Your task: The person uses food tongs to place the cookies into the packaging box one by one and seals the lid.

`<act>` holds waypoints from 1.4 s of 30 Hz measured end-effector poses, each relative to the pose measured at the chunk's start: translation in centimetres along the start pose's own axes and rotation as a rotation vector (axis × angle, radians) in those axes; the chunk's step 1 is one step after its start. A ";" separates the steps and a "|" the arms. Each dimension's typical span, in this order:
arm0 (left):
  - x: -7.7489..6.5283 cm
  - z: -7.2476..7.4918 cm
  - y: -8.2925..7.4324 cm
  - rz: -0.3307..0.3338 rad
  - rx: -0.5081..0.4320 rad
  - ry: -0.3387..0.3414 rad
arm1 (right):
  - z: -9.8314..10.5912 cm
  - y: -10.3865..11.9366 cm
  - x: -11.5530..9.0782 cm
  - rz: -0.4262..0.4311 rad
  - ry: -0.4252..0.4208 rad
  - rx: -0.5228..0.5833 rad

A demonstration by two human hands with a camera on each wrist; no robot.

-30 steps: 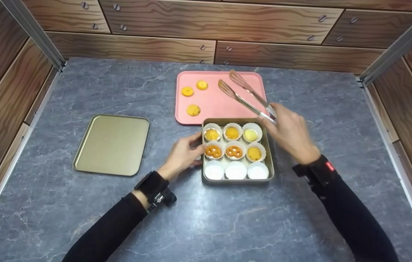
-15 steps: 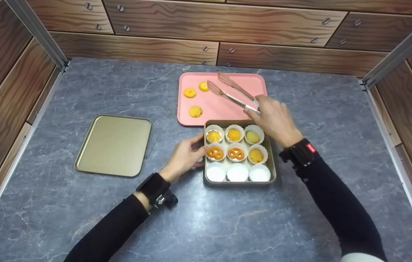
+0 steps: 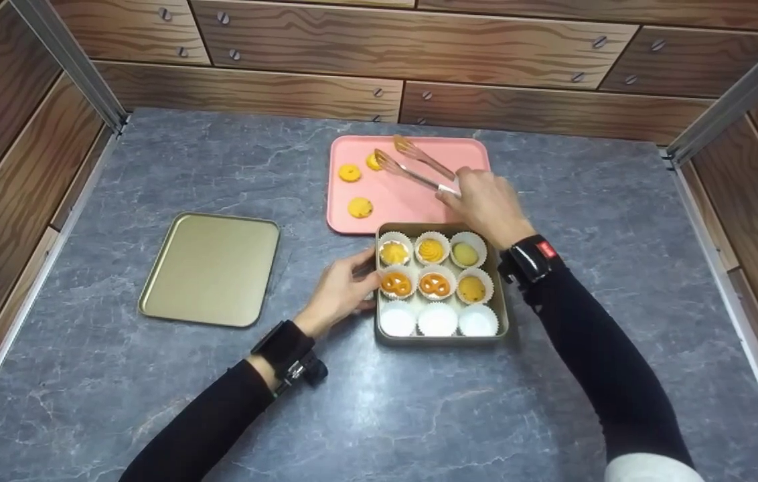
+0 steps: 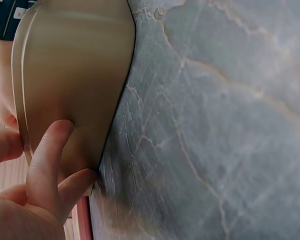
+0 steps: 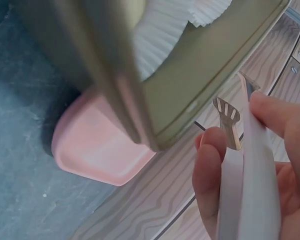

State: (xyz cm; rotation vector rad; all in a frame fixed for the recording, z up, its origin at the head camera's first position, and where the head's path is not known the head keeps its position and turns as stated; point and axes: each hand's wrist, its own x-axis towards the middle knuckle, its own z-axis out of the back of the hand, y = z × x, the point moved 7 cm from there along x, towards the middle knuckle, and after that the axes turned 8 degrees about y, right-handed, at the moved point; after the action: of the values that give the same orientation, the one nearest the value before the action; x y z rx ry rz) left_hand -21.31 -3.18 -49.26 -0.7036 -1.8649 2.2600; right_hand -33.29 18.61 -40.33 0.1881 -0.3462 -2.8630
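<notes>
My right hand (image 3: pixel 488 204) grips white-handled metal tongs (image 3: pixel 412 175), spread apart over the pink tray (image 3: pixel 419 214). Their slotted heads lie near a yellow cookie (image 3: pixel 373 161), partly covered by one head. A ring-shaped cookie (image 3: pixel 349 173) and a speckled round cookie (image 3: pixel 360 207) also lie on that tray. My left hand (image 3: pixel 337 291) rests against the left wall of a gold tin (image 4: pixel 80 65), its fingertips pressing the outside. Inside the tin stand rows of white paper cups. The back two rows hold cookies, among them a pretzel-shaped cookie (image 3: pixel 434 284); the front paper cups (image 3: pixel 438 320) show only white paper.
A flat gold lid (image 3: pixel 210 269) lies on the grey marbled table (image 3: pixel 218 402), left of the tin. The tin's back edge adjoins the tray's front edge. Wood-patterned panels (image 3: pixel 305 94) bound the table at the back and sides.
My right hand has moved left and away from me with the tongs, bringing their heads toward the tray's cookies. The left hand stays at the tin.
</notes>
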 end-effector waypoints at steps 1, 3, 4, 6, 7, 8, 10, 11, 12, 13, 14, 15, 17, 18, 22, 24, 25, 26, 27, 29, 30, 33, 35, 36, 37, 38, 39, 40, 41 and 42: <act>0.0 0.0 0.0 0.000 0.004 -0.002 | 0.1 0.1 0.1 0.002 0.008 -0.003; 0.0 0.1 -0.1 0.003 0.004 -0.004 | 0.2 0.5 0.4 0.008 0.019 -0.013; 0.0 0.1 -0.1 0.005 0.000 -0.005 | 0.3 0.6 0.5 0.015 0.020 -0.023; 0.0 0.0 -0.1 0.010 -0.010 -0.005 | 0.5 1.0 0.8 0.030 0.020 -0.035; 0.0 0.0 -0.1 0.014 -0.017 -0.003 | 0.7 1.2 1.0 0.041 0.014 -0.044; 0.0 0.0 0.0 0.016 -0.026 -0.001 | 0.7 1.3 1.1 0.049 0.011 -0.050; 0.0 0.0 0.0 0.024 -0.033 0.001 | 0.8 1.6 1.4 0.063 0.007 -0.058; 0.0 0.0 0.1 0.027 -0.035 0.002 | 0.9 1.7 1.6 0.065 0.009 -0.058; 0.0 0.0 0.1 0.028 -0.034 0.001 | 0.9 1.7 1.7 0.068 0.009 -0.059; 0.0 0.0 0.2 0.029 -0.030 0.000 | 0.9 1.8 1.8 0.070 0.012 -0.061; 0.0 0.0 0.2 0.028 -0.028 -0.001 | 0.8 1.8 1.9 0.069 0.018 -0.059; 0.0 0.0 0.2 0.028 -0.023 -0.003 | 0.8 1.9 2.0 0.070 0.021 -0.060; 0.0 0.0 0.3 0.027 -0.020 -0.005 | 0.7 2.0 2.2 0.072 0.032 -0.062; 0.1 0.0 0.2 0.024 -0.014 -0.006 | 0.7 2.1 2.3 0.072 0.037 -0.065; 0.1 0.0 0.0 -0.008 0.001 -0.003 | 0.4 2.3 2.7 0.055 0.060 -0.061; 0.1 0.0 -0.1 -0.024 0.012 -0.002 | 0.2 2.4 2.9 0.045 0.070 -0.066; 0.1 0.1 -0.1 -0.028 0.013 -0.002 | 0.1 2.5 3.0 0.045 0.072 -0.069; 0.1 0.1 -0.1 -0.025 0.015 -0.004 | 0.0 2.6 3.0 0.042 0.076 -0.074; 0.1 0.1 -0.1 -0.023 0.015 -0.003 | -0.1 2.6 3.1 0.039 0.080 -0.077; 0.1 0.1 -0.1 -0.021 0.018 -0.003 | -0.3 2.6 3.2 0.036 0.086 -0.087; 0.0 0.0 -0.1 -0.019 0.017 -0.001 | -0.4 2.6 3.2 0.033 0.088 -0.087; 0.1 0.0 -0.2 -0.022 0.015 0.009 | -0.5 2.6 3.3 0.016 0.089 -0.090; 0.1 0.0 -0.2 -0.022 0.021 0.011 | -0.6 2.5 3.3 0.007 0.087 -0.090; 0.1 0.0 -0.2 -0.020 0.021 0.013 | -0.6 2.5 3.3 0.003 0.085 -0.091; 0.1 0.0 -0.2 -0.021 0.023 0.013 | -0.6 2.5 3.3 0.001 0.082 -0.093; 0.1 0.0 -0.2 -0.022 0.025 0.012 | -0.6 2.5 3.3 0.000 0.079 -0.094; 0.1 0.0 -0.2 -0.024 0.025 0.011 | -0.6 2.6 3.3 0.001 0.075 -0.095; 0.1 0.1 -0.2 -0.025 0.025 0.010 | -0.6 2.6 3.3 0.003 0.071 -0.094; 0.1 0.1 -0.2 -0.025 0.025 0.008 | -0.6 2.6 3.3 0.007 0.067 -0.096; 0.2 0.1 -0.2 -0.024 0.025 0.008 | -0.6 2.6 3.2 0.012 0.062 -0.097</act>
State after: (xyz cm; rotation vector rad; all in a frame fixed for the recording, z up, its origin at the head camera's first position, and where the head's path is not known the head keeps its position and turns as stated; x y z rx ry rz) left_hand -21.52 -3.18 -49.13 -0.6814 -1.8285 2.2579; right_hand -35.69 15.14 -40.59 0.2552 -0.1957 -2.8466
